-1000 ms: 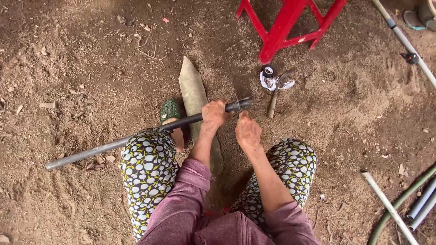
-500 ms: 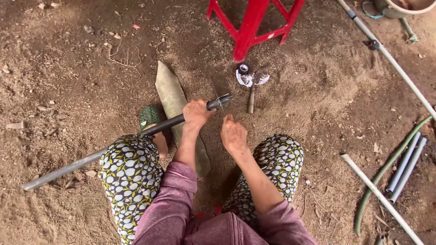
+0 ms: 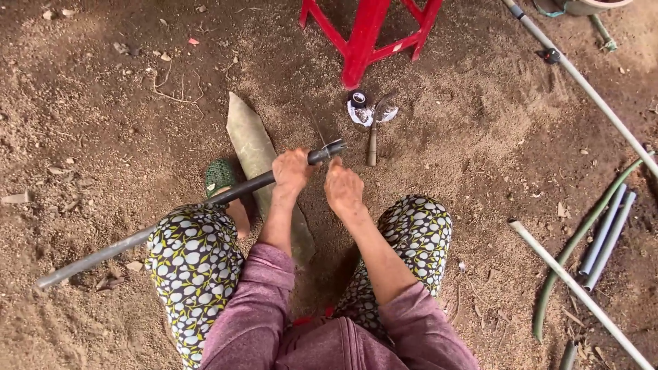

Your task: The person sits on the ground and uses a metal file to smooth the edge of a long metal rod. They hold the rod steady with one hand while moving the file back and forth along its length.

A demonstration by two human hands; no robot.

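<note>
My left hand (image 3: 291,171) grips a long grey pipe (image 3: 123,245) close to its dark split end (image 3: 329,151). The pipe runs from that end down to the left, across my left knee. My right hand (image 3: 343,188) is closed just to the right of the left one, next to the pipe's end; whether it holds a small tool is too small to tell. A pointed flat wooden board (image 3: 257,161) lies on the dirt under the pipe and my left arm.
A red stool (image 3: 370,31) stands ahead. A dark roll and a small shiny tool (image 3: 370,116) lie in front of it. Several pipes and a green hose (image 3: 589,233) lie on the right. A green sandal (image 3: 219,175) is on my left foot.
My view has shifted, so the scene sits lower and further left in the picture. Both hands stay at the pipe's end, the right one now closer to the left.
</note>
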